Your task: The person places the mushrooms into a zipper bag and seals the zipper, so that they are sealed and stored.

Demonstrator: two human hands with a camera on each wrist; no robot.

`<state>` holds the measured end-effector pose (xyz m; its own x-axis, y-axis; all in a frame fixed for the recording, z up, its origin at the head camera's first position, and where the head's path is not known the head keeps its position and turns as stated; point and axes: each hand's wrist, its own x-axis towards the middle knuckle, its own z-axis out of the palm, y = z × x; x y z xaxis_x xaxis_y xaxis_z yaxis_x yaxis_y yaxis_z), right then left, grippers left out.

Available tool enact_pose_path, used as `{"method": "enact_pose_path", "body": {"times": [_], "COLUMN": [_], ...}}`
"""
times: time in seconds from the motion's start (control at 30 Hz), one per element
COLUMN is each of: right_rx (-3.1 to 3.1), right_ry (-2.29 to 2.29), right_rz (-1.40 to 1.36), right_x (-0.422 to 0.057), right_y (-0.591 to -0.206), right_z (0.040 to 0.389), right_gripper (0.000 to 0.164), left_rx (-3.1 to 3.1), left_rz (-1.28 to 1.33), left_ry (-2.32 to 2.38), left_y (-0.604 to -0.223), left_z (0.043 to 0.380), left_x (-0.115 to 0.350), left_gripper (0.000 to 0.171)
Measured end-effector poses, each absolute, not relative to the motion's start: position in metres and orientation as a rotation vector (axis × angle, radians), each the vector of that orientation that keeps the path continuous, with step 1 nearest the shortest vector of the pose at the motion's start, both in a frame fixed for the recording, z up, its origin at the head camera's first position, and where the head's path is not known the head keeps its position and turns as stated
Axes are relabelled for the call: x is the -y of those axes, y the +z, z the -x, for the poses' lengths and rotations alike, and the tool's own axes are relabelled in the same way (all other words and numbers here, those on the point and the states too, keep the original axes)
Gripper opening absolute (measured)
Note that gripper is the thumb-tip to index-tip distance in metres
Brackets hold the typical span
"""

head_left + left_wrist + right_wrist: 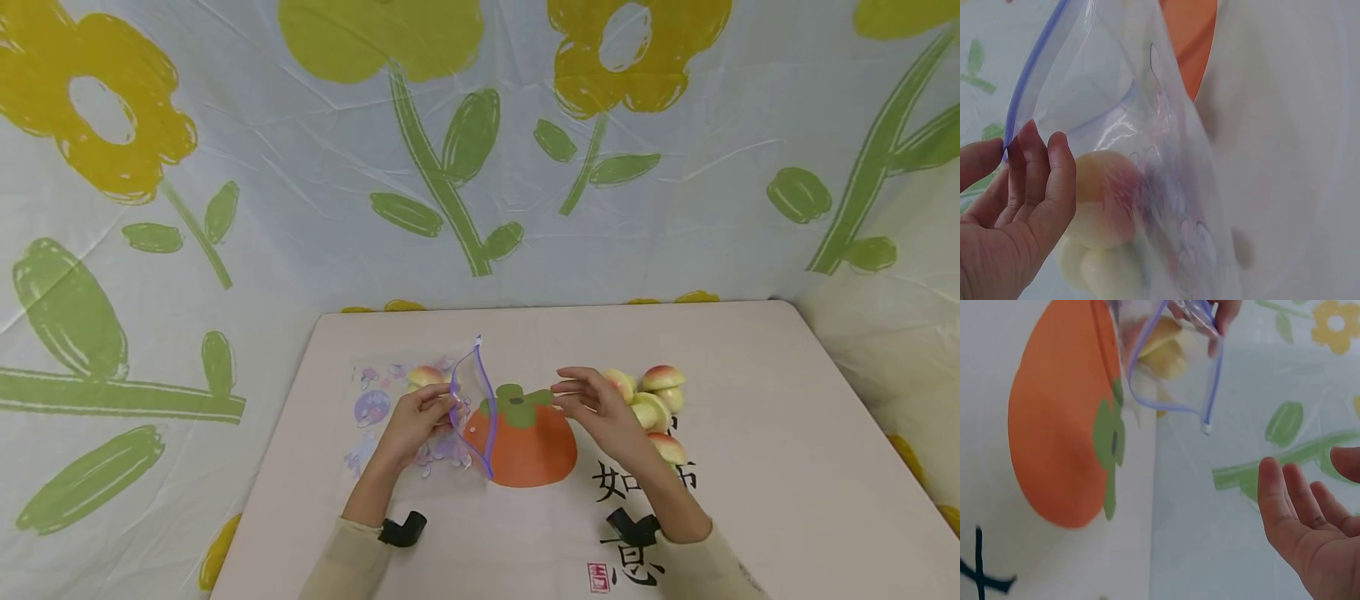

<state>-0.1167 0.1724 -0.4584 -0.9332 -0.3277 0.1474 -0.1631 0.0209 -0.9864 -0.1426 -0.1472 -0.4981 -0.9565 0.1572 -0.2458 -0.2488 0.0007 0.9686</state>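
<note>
The desk (765, 400) spans the lower half of the head view. Left of centre lies a clear bag (446, 454), its purple-edged mouth gaping over the orange persimmon print (525, 454). The left hand (412, 421) pinches that edge; the right hand (600, 408), right of centre, has parted, loosely bent fingers, apart from the bag. Bagged mushrooms (1107, 200) sit just beside the left fingers; loose mushrooms (651, 408) lie right of centre.

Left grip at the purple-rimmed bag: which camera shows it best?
The left wrist view: close up, it shows the left grip with its thumb at the purple rim of the bag. The head view shows it much smaller; the right wrist view catches only some fingers at its top edge.
</note>
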Motion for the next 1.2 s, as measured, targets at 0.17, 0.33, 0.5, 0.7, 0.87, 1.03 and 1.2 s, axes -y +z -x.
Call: {"method": "enact_pose_path", "body": {"times": [0.17,0.33,0.5,0.7,0.87,1.03,1.2], "right_rx": [-2.262,-2.374,-2.520,-2.644,-2.728,-2.802,-2.837], "right_ry": [-2.051,-2.010,-1.917,-1.899,-1.912,-1.844,-1.734], "right_rz": [0.527,0.440,0.349,0.349,0.262,0.117,-0.062], "right_x": [-0.194,-0.215,-0.236,-0.265,-0.286,-0.302,-0.315], "right_y": [-0.457,-0.455,-0.454,-0.456,-0.459,-0.469,-0.480], "right_z": [0.113,0.110,0.108,0.113,0.122,0.132,0.139], "right_gripper": [0.039,0.039,0.041,0.042,0.041,0.047,0.055], "left_rx": [-1.989,-1.982,-1.983,-1.991,-1.987,-1.986,-1.990], "left_rz": [0.092,0.089,0.082,0.082,0.083,0.094,0.078], "left_ry": [2.035,2.037,2.046,2.037,2.040,2.039,2.030], "left_y": [-0.498,-0.498,-0.498,-0.497,-0.496,-0.495,-0.496], "left_z": [0.142,0.142,0.142,0.141,0.141,0.142,0.142], "left_x": [0.149,0.150,0.149,0.149,0.149,0.148,0.148], "left_gripper": [0.037,0.037,0.035,0.036,0.038,0.038,0.038]}}
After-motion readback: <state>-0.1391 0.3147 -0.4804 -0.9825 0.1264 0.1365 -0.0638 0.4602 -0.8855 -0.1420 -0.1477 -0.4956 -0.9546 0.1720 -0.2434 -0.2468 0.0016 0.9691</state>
